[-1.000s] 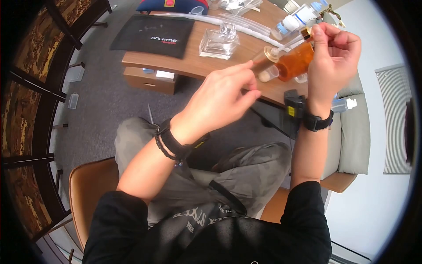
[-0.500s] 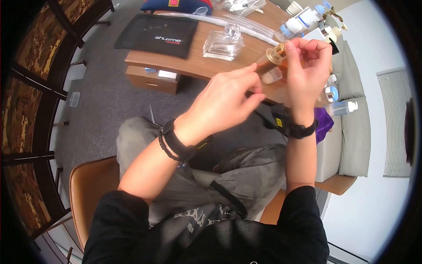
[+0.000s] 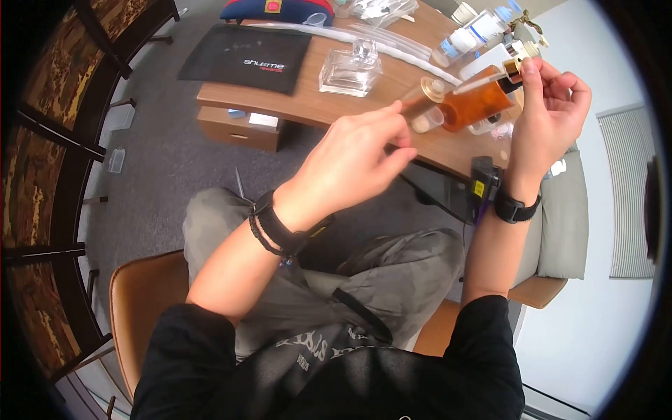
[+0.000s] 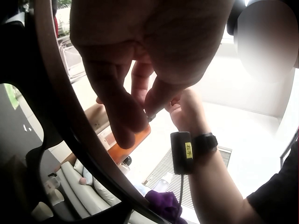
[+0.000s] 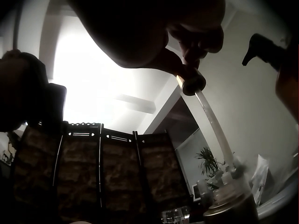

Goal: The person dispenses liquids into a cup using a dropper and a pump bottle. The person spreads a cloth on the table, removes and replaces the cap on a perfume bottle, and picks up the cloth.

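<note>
My right hand [image 3: 553, 119] pinches the gold cap of a dropper [image 3: 514, 70] between thumb and fingers. Its long clear tube slants down toward a brown bottle with a gold collar [image 3: 423, 94]. Seen from the right wrist, the tube [image 5: 212, 121] ends close above the bottle's pale neck [image 5: 229, 186]. My left hand [image 3: 357, 154] holds that bottle low down, with curled fingers that hide its base. Beside it stands a small clear cup [image 3: 427, 119] with something cream-coloured in it. An amber pump bottle [image 3: 476, 105] is right behind the dropper tube.
A square glass bottle [image 3: 350, 73] and a black pouch [image 3: 245, 59] lie left on the wooden table [image 3: 308, 101]. White tubing [image 3: 392, 49] runs across the back. Several bottles, including a clear one with a blue label [image 3: 483, 28], crowd the right end.
The dropper went left to the brown bottle's neck half a second ago, and now my right hand has drawn it back up and right. My left hand keeps its place.
</note>
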`<move>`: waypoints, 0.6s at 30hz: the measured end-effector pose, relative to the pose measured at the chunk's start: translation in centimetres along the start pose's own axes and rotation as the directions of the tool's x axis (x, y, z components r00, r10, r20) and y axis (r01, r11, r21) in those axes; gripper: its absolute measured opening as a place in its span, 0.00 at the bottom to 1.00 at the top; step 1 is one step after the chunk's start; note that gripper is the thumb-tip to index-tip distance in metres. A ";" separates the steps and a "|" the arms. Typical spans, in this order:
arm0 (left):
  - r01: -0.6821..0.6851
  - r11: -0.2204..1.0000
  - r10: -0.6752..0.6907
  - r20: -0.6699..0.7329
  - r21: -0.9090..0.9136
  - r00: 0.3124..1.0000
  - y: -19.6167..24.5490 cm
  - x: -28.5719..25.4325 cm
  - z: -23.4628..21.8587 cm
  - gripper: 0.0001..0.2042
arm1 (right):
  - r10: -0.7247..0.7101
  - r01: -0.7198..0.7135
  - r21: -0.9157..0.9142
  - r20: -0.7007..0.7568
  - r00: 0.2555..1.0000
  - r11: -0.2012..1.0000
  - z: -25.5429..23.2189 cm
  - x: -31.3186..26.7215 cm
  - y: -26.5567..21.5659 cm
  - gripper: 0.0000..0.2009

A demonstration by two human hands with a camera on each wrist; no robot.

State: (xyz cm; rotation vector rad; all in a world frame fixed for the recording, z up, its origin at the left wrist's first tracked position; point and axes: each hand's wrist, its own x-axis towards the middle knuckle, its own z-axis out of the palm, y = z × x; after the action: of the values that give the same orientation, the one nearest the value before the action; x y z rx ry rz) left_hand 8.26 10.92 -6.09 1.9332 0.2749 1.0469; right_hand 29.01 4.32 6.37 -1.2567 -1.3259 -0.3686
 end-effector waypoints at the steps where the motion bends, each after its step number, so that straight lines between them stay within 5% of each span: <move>1: 0.000 1.000 0.000 -0.003 0.003 1.000 0.0 0.0 0.0 0.06 | 0.012 -0.013 -0.031 -0.006 1.000 0.999 -0.1 -0.3 0.1 0.15; 9: -0.005 1.000 0.005 -0.028 0.007 1.000 0.0 0.0 0.0 0.06 | 0.059 -0.059 0.053 -0.011 0.998 0.997 0.8 -4.0 3.3 0.13; 18: -0.002 1.000 0.002 -0.025 0.004 1.000 -0.1 0.0 0.0 0.06 | -0.098 0.099 0.040 -0.024 0.995 0.994 0.6 -0.5 1.1 0.16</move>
State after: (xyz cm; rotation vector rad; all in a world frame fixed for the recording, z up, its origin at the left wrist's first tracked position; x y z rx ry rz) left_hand 8.27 10.91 -6.18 1.9254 0.2897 1.0730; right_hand 29.39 5.02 5.30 -1.1527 -1.3737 -0.4215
